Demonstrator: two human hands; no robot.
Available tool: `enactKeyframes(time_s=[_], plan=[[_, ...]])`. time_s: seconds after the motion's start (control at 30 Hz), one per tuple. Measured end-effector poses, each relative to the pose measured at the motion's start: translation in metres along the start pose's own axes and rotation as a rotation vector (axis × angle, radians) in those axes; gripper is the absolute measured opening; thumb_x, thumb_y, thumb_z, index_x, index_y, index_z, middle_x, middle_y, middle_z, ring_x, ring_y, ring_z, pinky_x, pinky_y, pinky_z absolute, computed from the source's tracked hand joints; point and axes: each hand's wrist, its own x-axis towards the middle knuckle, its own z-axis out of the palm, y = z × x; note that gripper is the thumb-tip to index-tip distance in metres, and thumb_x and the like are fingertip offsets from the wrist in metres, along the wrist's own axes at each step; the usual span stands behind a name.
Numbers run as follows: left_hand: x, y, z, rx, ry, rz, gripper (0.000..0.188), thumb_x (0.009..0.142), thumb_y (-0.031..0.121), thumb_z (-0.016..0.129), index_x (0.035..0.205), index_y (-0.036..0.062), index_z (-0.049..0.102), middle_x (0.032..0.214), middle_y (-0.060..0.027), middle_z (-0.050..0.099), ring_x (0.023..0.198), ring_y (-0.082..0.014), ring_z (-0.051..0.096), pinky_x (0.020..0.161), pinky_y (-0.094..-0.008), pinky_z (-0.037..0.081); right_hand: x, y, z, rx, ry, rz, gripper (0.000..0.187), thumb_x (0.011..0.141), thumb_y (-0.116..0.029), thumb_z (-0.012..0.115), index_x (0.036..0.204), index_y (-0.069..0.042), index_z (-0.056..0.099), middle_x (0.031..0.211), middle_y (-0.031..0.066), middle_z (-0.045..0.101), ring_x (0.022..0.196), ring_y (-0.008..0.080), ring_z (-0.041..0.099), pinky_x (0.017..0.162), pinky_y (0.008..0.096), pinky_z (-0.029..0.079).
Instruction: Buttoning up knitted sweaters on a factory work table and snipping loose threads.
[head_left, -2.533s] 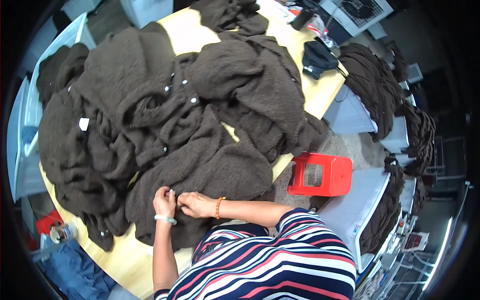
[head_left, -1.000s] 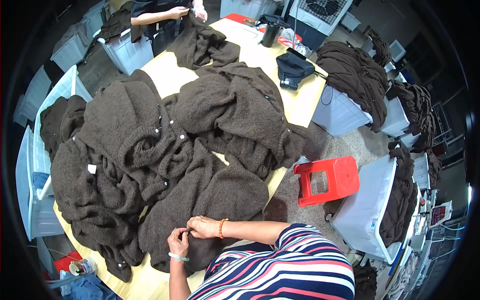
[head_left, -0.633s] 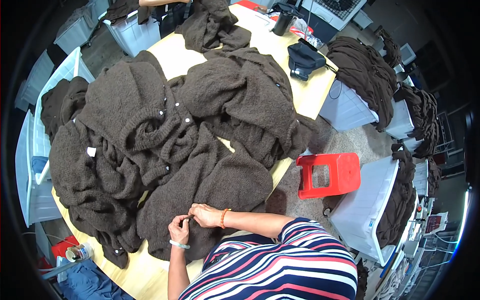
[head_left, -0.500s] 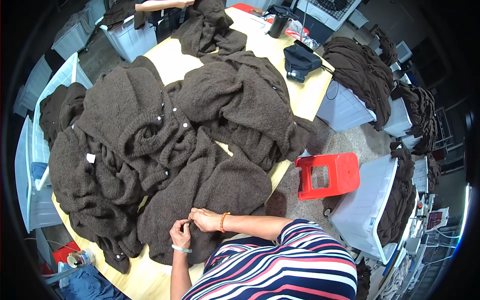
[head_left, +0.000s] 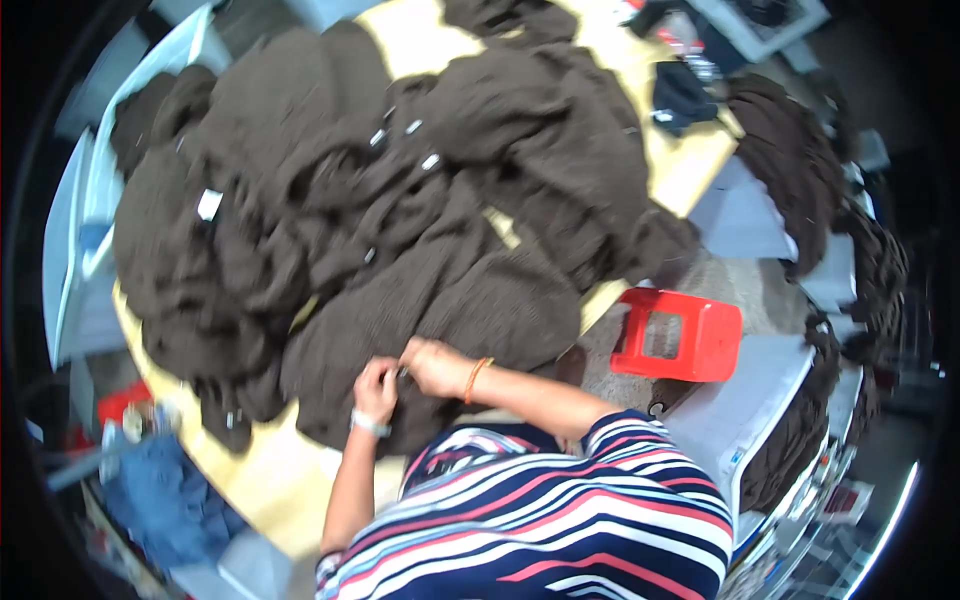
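A dark brown knit garment [head_left: 500, 310] lies at the near edge of the table, in front of my body. My left hand [head_left: 375, 392], with a pale bracelet at the wrist, is closed in a pinch at the garment's near part. Close beside it my right hand [head_left: 438, 370], wearing an orange beaded bracelet, has its fingers closed too, almost touching the left fingertips. A small pale speck shows between the fingertips, too blurred to name. More brown knit garments [head_left: 290, 110] are heaped beyond and to the left, some with small white tags [head_left: 210, 205].
The pale yellow table [head_left: 270, 490] bears the heap. A red plastic stool [head_left: 715, 340] stands at the right, by white bins [head_left: 745, 215] filled with brown garments. Blue cloth [head_left: 165, 500] lies at the lower left. A dark bag [head_left: 683, 98] sits at the table's far right.
The whole view has shifted, so the heap and table appear higher and partly further right; the picture is blurred. My hands stay together at the garment. The far person's arm is no longer in view.
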Motion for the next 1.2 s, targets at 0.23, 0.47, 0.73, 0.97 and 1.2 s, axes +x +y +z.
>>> enactKeyframes(time_s=[0.23, 0.47, 0.73, 0.97, 1.2], plan=[[0.001, 0.01, -0.007, -0.026, -0.036, -0.051, 0.004, 0.08, -0.003, 0.057, 0.083, -0.0015, 0.059, 0.076, -0.0147, 0.06, 0.07, -0.0302, 0.061, 0.064, -0.0344, 0.049, -0.002, -0.002, -0.002, -0.118, -0.088, -0.104, 0.01, 0.071, 0.003, 0.056, 0.081, 0.002, 0.056, 0.09, 0.0198, 0.053, 0.089, 0.0366, 0.057, 0.078, 0.0436, 0.049], [-0.005, 0.001, -0.019, -0.204, -0.088, -0.278, 0.006, 0.082, 0.002, 0.059, 0.087, -0.0004, 0.062, 0.077, -0.0112, 0.063, 0.07, -0.0186, 0.061, 0.065, -0.029, 0.048, 0.01, 0.005, -0.009, 0.247, -0.077, -0.068, 0.012, 0.08, -0.005, 0.058, 0.089, 0.003, 0.061, 0.083, 0.0186, 0.061, 0.079, 0.0318, 0.063, 0.07, 0.0388, 0.05], [0.015, 0.016, -0.025, -0.184, -0.246, -0.233, 0.018, 0.08, 0.014, 0.071, 0.083, 0.0002, 0.06, 0.071, -0.0038, 0.057, 0.065, -0.0111, 0.05, 0.061, -0.0269, 0.044, 0.013, 0.003, -0.027, 0.375, -0.079, 0.134, 0.018, 0.079, -0.018, 0.065, 0.083, -0.001, 0.065, 0.072, 0.0153, 0.062, 0.067, 0.0289, 0.061, 0.065, 0.0366, 0.049], [0.009, 0.014, -0.006, 0.27, -0.017, -0.25, 0.023, 0.076, 0.016, 0.075, 0.084, 0.0003, 0.06, 0.077, -0.015, 0.059, 0.071, -0.0301, 0.057, 0.067, -0.0367, 0.047, -0.024, 0.023, -0.16, -0.304, 1.13, 0.153, 0.029, 0.067, -0.011, 0.068, 0.093, -0.004, 0.058, 0.101, 0.0113, 0.058, 0.098, 0.03, 0.054, 0.089, 0.0399, 0.04], [0.047, 0.06, 0.01, 0.093, 0.083, 0.004, 0.025, 0.075, 0.007, 0.073, 0.093, 0.0005, 0.057, 0.091, -0.0129, 0.054, 0.082, -0.0266, 0.054, 0.071, -0.0352, 0.046, -0.119, 0.125, -0.234, -0.288, 1.09, 0.991, 0.064, 0.075, -0.014, 0.066, 0.134, -0.005, 0.042, 0.121, 0.0187, 0.057, 0.112, 0.0365, 0.053, 0.099, 0.0446, 0.038]])
